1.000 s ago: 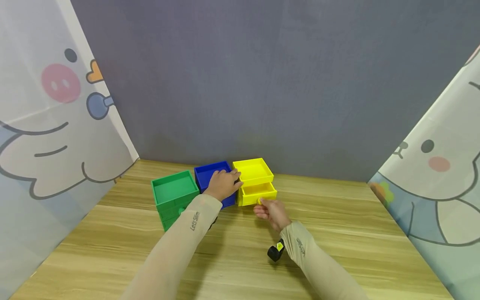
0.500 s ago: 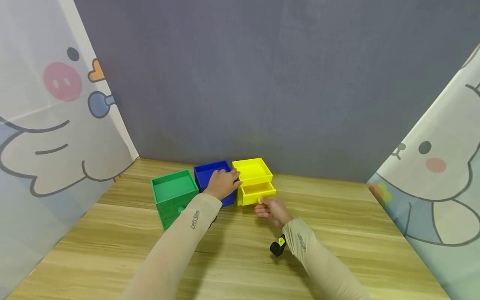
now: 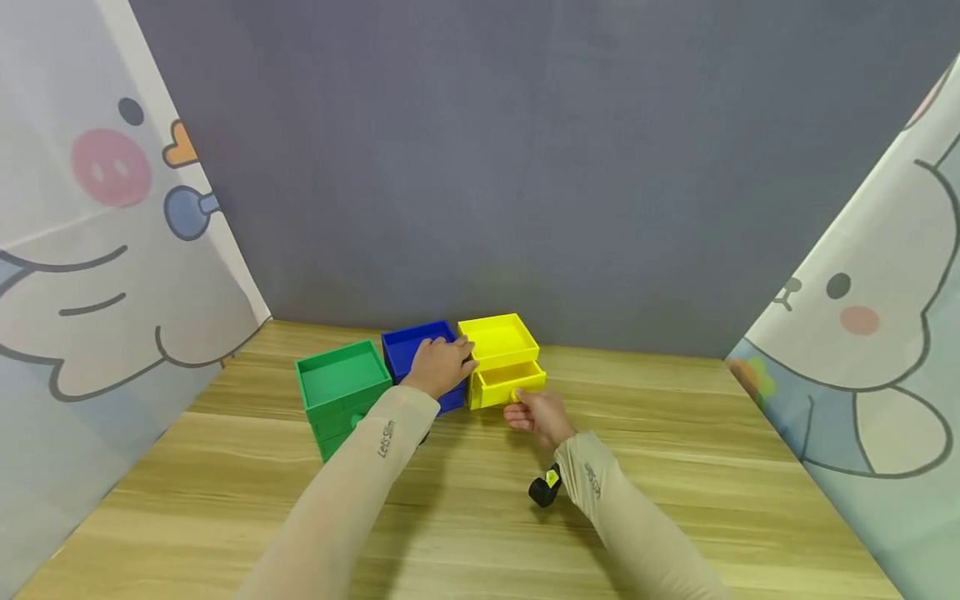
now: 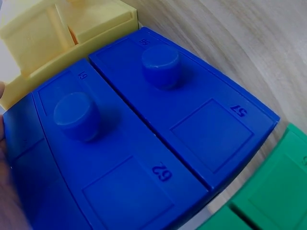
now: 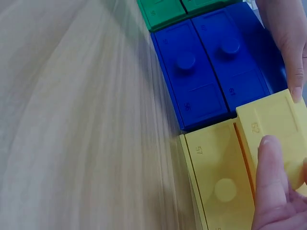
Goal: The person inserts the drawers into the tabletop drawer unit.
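Observation:
A yellow two-drawer box (image 3: 498, 337) with a tray top stands at the back, its upper drawer (image 3: 517, 385) pulled partway out. My right hand (image 3: 543, 415) pinches that drawer's round knob between thumb and fingers; in the right wrist view a fingertip lies along the drawer front. My left hand (image 3: 437, 367) reaches over the blue drawer box (image 3: 405, 350), and its fingertips rest on the left rim of the yellow box. Both round-knobbed blue drawers (image 4: 129, 120) are pushed in. How the left thumb lies is partly hidden.
A green drawer box (image 3: 343, 375) stands left of the blue one, partly behind my left sleeve. A black wrist camera (image 3: 544, 490) hangs at my right wrist. A grey wall (image 3: 510, 167) rises behind the wooden table (image 3: 660, 433).
The head view has shifted slightly. Both hands keep their places, and the yellow drawer sticks out about as far as before.

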`<move>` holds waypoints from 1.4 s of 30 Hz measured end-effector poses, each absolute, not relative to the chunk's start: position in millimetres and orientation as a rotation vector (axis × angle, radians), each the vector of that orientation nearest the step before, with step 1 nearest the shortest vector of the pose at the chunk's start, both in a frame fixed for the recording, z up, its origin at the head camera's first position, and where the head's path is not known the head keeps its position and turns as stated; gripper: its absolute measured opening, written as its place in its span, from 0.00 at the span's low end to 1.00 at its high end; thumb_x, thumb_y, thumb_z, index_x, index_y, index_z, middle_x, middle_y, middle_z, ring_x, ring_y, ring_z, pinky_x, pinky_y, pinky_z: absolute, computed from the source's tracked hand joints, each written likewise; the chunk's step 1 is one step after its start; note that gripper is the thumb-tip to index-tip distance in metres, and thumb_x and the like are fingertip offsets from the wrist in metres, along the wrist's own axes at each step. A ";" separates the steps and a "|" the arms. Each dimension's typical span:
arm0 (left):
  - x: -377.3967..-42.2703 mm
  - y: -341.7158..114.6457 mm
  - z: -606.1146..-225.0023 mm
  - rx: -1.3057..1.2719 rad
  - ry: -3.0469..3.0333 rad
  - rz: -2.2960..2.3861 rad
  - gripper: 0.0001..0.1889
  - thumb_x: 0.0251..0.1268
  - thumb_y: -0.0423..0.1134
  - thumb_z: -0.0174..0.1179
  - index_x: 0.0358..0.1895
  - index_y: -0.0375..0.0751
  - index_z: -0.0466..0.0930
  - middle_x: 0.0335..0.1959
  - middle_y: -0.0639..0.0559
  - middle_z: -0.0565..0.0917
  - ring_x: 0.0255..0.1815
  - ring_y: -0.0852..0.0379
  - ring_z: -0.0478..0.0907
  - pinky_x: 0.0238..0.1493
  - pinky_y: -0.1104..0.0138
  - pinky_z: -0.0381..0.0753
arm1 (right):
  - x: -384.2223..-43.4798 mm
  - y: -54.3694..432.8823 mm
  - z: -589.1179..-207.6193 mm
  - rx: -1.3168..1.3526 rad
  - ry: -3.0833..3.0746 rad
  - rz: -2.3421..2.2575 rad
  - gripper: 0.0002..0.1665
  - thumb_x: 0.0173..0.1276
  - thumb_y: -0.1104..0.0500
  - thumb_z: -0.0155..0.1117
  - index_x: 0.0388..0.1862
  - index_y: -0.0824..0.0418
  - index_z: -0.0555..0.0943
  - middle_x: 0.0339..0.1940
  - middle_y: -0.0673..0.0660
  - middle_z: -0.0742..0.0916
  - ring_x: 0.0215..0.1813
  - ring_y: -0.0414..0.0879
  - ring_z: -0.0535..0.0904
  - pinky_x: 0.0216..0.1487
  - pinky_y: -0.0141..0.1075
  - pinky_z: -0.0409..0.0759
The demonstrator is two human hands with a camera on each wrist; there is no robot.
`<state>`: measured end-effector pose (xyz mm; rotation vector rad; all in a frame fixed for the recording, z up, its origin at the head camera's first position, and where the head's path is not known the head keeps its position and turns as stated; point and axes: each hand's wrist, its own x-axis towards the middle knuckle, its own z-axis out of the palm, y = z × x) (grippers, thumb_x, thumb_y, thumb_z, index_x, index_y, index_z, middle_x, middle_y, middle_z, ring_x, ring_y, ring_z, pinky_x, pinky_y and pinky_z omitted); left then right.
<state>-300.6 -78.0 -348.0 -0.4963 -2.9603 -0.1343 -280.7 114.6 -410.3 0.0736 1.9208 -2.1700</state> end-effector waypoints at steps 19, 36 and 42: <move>-296.4 -72.7 -351.4 -0.517 -2.961 -0.149 0.24 0.74 0.52 0.49 0.67 0.45 0.72 0.67 0.50 0.71 0.60 0.43 0.73 0.63 0.50 0.65 | -292.0 101.3 -414.7 0.185 1.907 -2.251 0.16 0.74 0.65 0.49 0.45 0.81 0.74 0.19 0.55 0.82 0.21 0.40 0.80 0.25 0.29 0.81; -298.4 -65.4 -355.3 -0.545 -2.921 -0.119 0.24 0.74 0.52 0.48 0.66 0.47 0.73 0.66 0.51 0.73 0.58 0.45 0.75 0.62 0.51 0.66 | -296.7 103.7 -414.0 0.256 1.898 -2.286 0.13 0.74 0.65 0.50 0.43 0.77 0.75 0.18 0.55 0.82 0.20 0.40 0.80 0.24 0.30 0.81; -292.4 -61.0 -360.2 -0.567 -2.885 -0.125 0.23 0.73 0.52 0.50 0.64 0.47 0.75 0.64 0.52 0.75 0.55 0.46 0.77 0.60 0.51 0.69 | -291.0 108.3 -419.0 0.270 1.927 -2.289 0.13 0.74 0.65 0.50 0.42 0.78 0.75 0.19 0.55 0.82 0.20 0.40 0.80 0.24 0.29 0.81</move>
